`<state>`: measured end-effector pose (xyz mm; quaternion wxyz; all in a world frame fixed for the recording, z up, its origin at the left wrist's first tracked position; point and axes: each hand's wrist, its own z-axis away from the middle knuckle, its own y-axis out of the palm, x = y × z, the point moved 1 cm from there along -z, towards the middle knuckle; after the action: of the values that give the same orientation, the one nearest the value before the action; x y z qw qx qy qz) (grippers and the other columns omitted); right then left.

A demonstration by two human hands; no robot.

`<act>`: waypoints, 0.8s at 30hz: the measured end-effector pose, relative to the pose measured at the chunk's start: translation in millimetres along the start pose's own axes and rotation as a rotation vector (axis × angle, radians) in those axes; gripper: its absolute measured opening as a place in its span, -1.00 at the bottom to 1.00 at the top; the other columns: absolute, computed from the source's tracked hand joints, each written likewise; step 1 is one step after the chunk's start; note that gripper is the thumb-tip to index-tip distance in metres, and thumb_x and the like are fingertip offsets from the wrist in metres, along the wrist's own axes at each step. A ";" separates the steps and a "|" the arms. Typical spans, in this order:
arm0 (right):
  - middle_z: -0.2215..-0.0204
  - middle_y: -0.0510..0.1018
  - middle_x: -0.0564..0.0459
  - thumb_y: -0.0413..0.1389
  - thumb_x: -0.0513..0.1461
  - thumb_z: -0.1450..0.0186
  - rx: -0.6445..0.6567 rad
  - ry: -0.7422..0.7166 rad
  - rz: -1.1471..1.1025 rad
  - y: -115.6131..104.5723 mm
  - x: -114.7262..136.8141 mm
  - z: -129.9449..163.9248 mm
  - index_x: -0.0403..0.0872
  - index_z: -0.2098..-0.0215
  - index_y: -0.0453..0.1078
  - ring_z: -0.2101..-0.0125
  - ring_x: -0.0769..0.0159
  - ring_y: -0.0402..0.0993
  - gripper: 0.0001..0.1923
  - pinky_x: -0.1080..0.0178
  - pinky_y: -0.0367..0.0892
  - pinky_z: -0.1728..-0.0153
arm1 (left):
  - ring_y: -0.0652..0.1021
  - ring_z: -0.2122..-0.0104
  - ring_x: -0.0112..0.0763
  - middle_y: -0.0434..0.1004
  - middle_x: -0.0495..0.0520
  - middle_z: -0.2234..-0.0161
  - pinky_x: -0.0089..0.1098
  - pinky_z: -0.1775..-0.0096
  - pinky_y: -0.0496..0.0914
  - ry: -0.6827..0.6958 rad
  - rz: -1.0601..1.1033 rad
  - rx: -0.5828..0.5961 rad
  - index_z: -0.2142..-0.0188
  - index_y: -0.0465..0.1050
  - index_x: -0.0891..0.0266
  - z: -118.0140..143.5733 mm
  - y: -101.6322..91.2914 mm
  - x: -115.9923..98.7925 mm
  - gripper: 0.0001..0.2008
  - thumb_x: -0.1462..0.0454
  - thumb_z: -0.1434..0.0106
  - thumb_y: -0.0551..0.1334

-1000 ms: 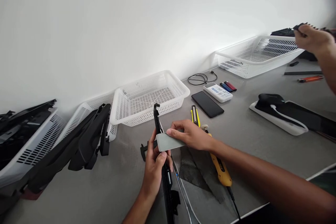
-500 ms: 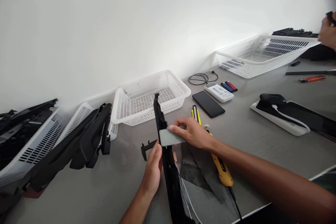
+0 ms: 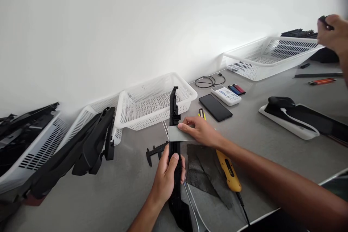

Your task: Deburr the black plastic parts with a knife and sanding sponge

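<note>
My left hand (image 3: 168,174) grips a long black plastic part (image 3: 174,116) and holds it upright above the grey table (image 3: 261,145). My right hand (image 3: 199,130) pinches a small grey rectangular sheet (image 3: 176,134) pressed flat against the side of that part. Under my hands lie a black caliper (image 3: 153,151), a dark sheet of abrasive paper (image 3: 201,172) and a yellow-handled tool (image 3: 228,172) with a black cord.
An empty white basket (image 3: 154,103) stands behind the part. Baskets with black plastic parts (image 3: 89,145) sit at left. A phone (image 3: 215,107), a small white device (image 3: 226,95), a cable (image 3: 208,80), another white basket (image 3: 269,56) and a white tray (image 3: 288,125) lie to the right. Another person's hand (image 3: 333,36) works at far right.
My left hand turned the black part more upright and shifted it right. My right hand followed with the grey sheet. The other person's hand moved back over the far basket.
</note>
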<state>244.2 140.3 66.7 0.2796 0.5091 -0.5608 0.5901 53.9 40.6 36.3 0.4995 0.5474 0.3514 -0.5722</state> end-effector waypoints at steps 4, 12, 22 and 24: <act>0.51 0.44 0.10 0.15 0.19 -0.36 -0.076 0.006 -0.008 -0.1 1.6 1.5 -0.09 0.46 0.43 0.44 0.31 0.29 -0.46 0.27 0.16 0.40 | 0.39 0.60 -0.57 0.44 -0.10 0.36 -0.48 0.53 0.32 -0.014 0.019 0.005 -0.10 0.32 0.12 -0.4 0.3 -3.1 -0.66 0.01 -0.47 0.21; 0.52 0.43 0.10 0.17 0.18 -0.35 -0.069 0.055 -0.052 -3.7 1.3 1.8 -0.10 0.46 0.44 0.45 0.32 0.29 -0.46 0.27 0.14 0.42 | 0.37 0.55 -0.54 0.45 -0.07 0.31 -0.45 0.49 0.29 0.003 0.070 -0.001 -0.05 0.36 0.13 -0.1 -3.2 -5.9 -0.73 0.22 -0.37 0.21; 0.48 0.49 0.06 0.16 0.17 -0.36 -0.110 0.000 -0.053 1.4 2.8 4.8 -0.09 0.44 0.45 0.41 0.28 0.35 -0.48 0.26 0.19 0.37 | 0.35 0.46 -0.52 0.42 -0.01 0.21 -0.39 0.38 0.27 0.038 0.131 -0.036 0.00 0.39 0.14 0.3 -5.6 -9.8 -0.64 0.36 -0.19 0.22; 0.46 0.52 0.05 0.15 0.15 -0.38 -0.037 -0.019 -0.065 3.8 3.5 5.5 -0.10 0.40 0.47 0.40 0.28 0.37 -0.50 0.26 0.19 0.37 | 0.35 0.46 -0.51 0.42 -0.01 0.21 -0.39 0.37 0.27 0.025 0.144 -0.042 -0.05 0.38 0.13 -0.2 -5.9 -9.5 -0.59 0.36 -0.20 0.22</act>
<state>241.2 133.4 67.6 0.3026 0.5272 -0.5574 0.5655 47.3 44.0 44.7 0.5462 0.5677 0.3293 -0.5205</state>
